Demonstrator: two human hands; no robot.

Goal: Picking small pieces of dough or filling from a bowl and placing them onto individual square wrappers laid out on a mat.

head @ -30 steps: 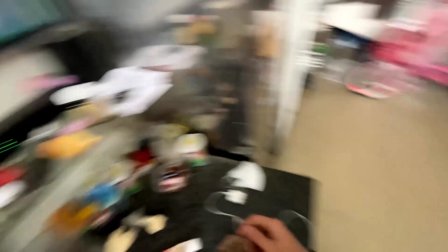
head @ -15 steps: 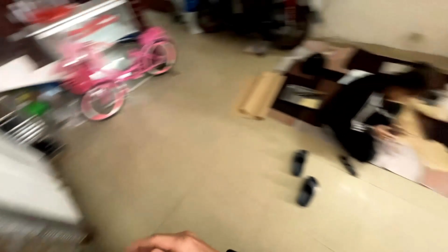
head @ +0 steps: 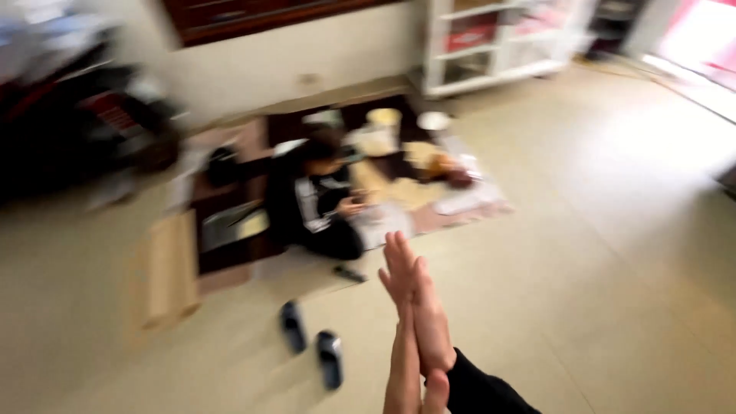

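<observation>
Both hands are up in front of the camera, left hand [head: 400, 322] and right hand [head: 429, 318] pressed flat palm to palm, fingers straight, holding nothing. Just beyond them on the floor [head: 613, 253] lie two dark slippers [head: 313, 343]; further back a person in dark clothes [head: 314, 199] sits on a mat [head: 452, 207].

Dark slippers [head: 310, 343]; beige floor [head: 598, 253]; white shelf [head: 498, 38].

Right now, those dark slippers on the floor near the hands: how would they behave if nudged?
The dark slippers look low and flat, so they would probably slide on the smooth pale floor rather than roll or tip. They seem light and probably bendy, though blur hides detail.
</observation>
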